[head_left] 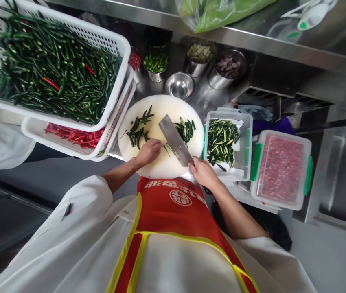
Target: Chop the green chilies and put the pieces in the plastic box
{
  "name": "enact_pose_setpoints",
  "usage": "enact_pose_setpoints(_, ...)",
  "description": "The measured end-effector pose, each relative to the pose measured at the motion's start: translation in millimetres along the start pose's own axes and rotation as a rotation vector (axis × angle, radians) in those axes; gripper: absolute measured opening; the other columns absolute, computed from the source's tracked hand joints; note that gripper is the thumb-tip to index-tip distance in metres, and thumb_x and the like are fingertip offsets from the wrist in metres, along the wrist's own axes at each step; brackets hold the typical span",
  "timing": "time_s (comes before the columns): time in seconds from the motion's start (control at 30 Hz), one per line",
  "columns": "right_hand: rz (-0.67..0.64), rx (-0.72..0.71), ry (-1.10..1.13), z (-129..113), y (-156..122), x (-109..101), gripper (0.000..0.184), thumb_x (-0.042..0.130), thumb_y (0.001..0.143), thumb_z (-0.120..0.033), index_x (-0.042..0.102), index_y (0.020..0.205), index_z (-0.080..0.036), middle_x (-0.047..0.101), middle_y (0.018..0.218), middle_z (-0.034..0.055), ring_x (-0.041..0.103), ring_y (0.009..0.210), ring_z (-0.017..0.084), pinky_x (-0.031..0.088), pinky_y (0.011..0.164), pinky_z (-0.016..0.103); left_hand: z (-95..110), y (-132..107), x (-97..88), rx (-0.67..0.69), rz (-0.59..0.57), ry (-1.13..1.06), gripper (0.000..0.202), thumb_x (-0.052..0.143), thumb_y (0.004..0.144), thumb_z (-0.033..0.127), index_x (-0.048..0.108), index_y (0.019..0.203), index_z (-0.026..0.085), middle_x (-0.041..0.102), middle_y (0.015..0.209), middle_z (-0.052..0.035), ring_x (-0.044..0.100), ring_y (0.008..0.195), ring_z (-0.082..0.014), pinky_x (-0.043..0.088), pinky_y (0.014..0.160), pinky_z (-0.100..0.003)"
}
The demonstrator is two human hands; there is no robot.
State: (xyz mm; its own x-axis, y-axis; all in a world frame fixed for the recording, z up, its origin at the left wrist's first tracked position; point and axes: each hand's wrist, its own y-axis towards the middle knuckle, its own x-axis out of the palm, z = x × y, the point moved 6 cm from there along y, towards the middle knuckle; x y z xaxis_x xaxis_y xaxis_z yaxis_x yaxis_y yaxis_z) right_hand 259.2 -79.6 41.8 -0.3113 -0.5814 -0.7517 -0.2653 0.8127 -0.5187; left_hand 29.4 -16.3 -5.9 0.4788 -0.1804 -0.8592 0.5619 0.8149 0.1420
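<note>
A cleaver (174, 138) is in my right hand (205, 175), its broad blade slanting across a round white cutting board (148, 165). My left hand (149, 151) rests on the board with curled fingers; what they hold, if anything, is hidden. Thin green chili strips (167, 149) lie between its fingertips and the blade. Whole green chilies (138, 130) are spread on the board's left side. Beyond the blade, to the right, sits a pile of cut green chilies (185, 130).
At left, a white basket of green chilies (60, 69) sits above one with red chilies (75, 136). Right of the board are a tub of cut chilies (223, 140) and a lidded reddish tub (281, 169). Behind stand a metal bowl (179, 85) and several filled metal containers (199, 55).
</note>
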Motion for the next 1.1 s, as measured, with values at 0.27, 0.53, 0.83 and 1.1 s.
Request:
enact_pose_setpoints(0.27, -0.136, -0.109, 0.099, 20.5, -47.2, 10.8, 0.021, 0.041, 0.098, -0.028, 0.061, 0.095, -0.022, 0.073, 0.084, 0.0053, 0.067, 0.084, 0.022, 0.037, 0.07, 0.029, -44.0, 5.3, -55.2, -0.157, 0.004, 0.249, 0.021, 0.059, 0.083, 0.017, 0.073, 0.098, 0.022, 0.06, 0.125, -0.0139, 0.048, 0.122, -0.0385, 0.043, 0.096, -0.056)
enact_pose_setpoints(0.53, -0.029, 0.096, 0.053, 34.9, -35.5, 7.1, 0.02, 0.043, 0.099, -0.031, 0.058, 0.093, -0.02, 0.07, 0.079, 0.0057, 0.065, 0.079, 0.022, 0.035, 0.067, 0.029, -8.4, 28.9, -9.7, -0.151, -0.055, 0.123, 0.01, 0.056, 0.09, 0.019, 0.062, 0.099, 0.019, 0.066, 0.091, -0.007, 0.059, 0.079, -0.022, 0.045, 0.069, -0.034)
enact_pose_setpoints(0.83, -0.031, 0.077, 0.001, 30.6, -33.2, 7.3, 0.019, 0.043, 0.101, -0.029, 0.057, 0.096, -0.018, 0.072, 0.089, 0.0097, 0.067, 0.087, 0.023, 0.035, 0.071, 0.028, 10.7, 26.7, 15.1, 0.069, -0.183, -0.002, 0.02, 0.054, 0.092, 0.016, 0.069, 0.105, 0.02, 0.066, 0.109, -0.0089, 0.058, 0.099, -0.0242, 0.046, 0.088, -0.038)
enact_pose_setpoints(1.1, -0.047, 0.047, -0.016, 18.6, -39.6, 5.0, 0.018, 0.043, 0.1, -0.027, 0.058, 0.097, -0.018, 0.074, 0.089, 0.0101, 0.068, 0.086, 0.023, 0.034, 0.07, 0.029, 8.9, 7.8, 15.5, 0.001, -0.078, 0.032, 0.024, 0.05, 0.098, 0.022, 0.072, 0.108, 0.018, 0.065, 0.108, -0.0103, 0.057, 0.097, -0.0226, 0.048, 0.087, -0.037)
